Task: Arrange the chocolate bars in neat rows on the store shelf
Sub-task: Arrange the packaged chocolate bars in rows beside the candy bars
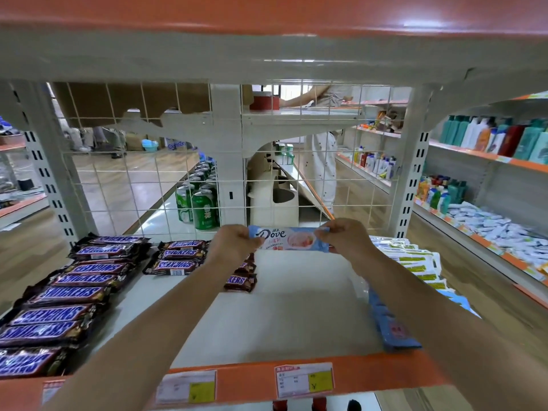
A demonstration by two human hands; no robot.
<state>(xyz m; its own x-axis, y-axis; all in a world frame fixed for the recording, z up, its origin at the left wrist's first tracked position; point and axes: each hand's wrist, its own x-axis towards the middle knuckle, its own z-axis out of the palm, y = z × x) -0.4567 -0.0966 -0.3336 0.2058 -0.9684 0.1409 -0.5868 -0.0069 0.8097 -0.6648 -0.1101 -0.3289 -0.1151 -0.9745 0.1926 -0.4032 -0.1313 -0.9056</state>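
I see the Dove bar point(289, 238) held level, long axis left-right, label facing me, at the back of the shelf point(267, 315) by the wire grid point(148, 188). Left hand point(234, 243) fingers pinch its left end, right hand point(347, 237) fingers pinch its right end. Snickers bars point(86, 280) in rows on the left.

We are in a shop, among retail gondola shelving: an orange-edged shelf point(296, 372) with printed price tags point(304, 380) on its front lip and a wire-grid back panel point(142, 185). We note Snickers bars point(68, 295) laid out in rows, green drink cans point(204, 209) behind, and toiletry bottles point(501, 137) across the aisle.
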